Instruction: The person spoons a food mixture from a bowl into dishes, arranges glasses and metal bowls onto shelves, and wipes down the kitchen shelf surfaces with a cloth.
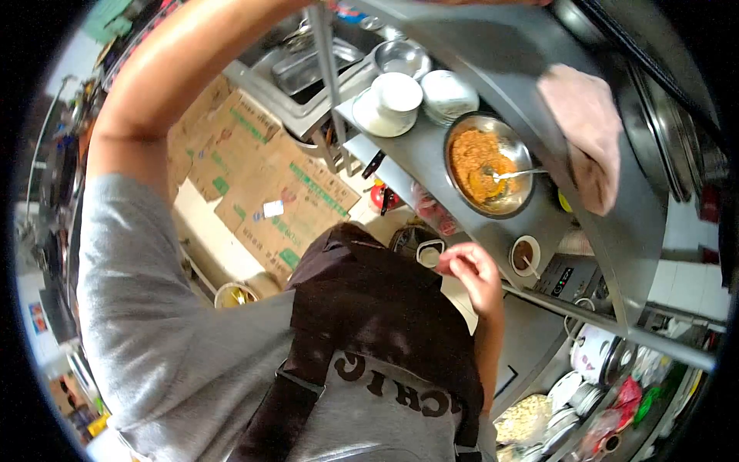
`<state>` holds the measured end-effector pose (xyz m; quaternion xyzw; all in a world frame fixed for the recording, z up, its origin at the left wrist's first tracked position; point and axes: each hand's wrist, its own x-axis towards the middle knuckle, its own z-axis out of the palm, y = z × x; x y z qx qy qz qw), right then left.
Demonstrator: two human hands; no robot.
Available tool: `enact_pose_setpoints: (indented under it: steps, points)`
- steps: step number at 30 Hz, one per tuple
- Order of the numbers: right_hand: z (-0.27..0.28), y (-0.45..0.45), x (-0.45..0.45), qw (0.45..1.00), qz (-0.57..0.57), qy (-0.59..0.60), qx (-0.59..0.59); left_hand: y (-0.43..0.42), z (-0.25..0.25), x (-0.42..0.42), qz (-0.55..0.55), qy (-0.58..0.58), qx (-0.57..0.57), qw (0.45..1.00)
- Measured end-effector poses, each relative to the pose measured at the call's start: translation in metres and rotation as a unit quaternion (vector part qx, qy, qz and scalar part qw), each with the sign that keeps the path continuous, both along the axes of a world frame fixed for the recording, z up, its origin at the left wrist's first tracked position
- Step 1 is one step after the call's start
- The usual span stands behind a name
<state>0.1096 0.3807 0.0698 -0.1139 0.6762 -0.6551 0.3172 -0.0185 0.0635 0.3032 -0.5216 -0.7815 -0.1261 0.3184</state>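
Observation:
My left arm rises across the upper left and leaves the picture at the top. Only a sliver of my left hand [500, 2] shows at the top edge, by the upper steel shelf, with its fingers hidden. In front of my apron [369, 300], my right hand [476, 276] hangs beside the counter edge, fingers loosely curled in and nothing visible in them. Nearest to it on the counter is a small white bowl [526, 256] with brown sauce and a spoon. Farther back, a steel bowl [523, 196] contains an orange-brown, crumbly mixture and a metal spoon [517, 174].
White bowls [398, 92] and stacked plates [450, 96] stand by the sink [304, 73]. A pink cloth [585, 131] lies on the upper shelf [539, 100]. Flattened cardboard [262, 185] covers the floor. At lower right are a rice cooker [593, 354] and dishes.

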Motion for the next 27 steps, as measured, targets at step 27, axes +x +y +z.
enact_pose_setpoints:
  steps: [27]
  points:
    - [-0.147,-0.334,-0.341,0.579,0.119,0.449,0.671,-0.255,-0.379,0.238,0.292,-0.626,0.540,0.481]
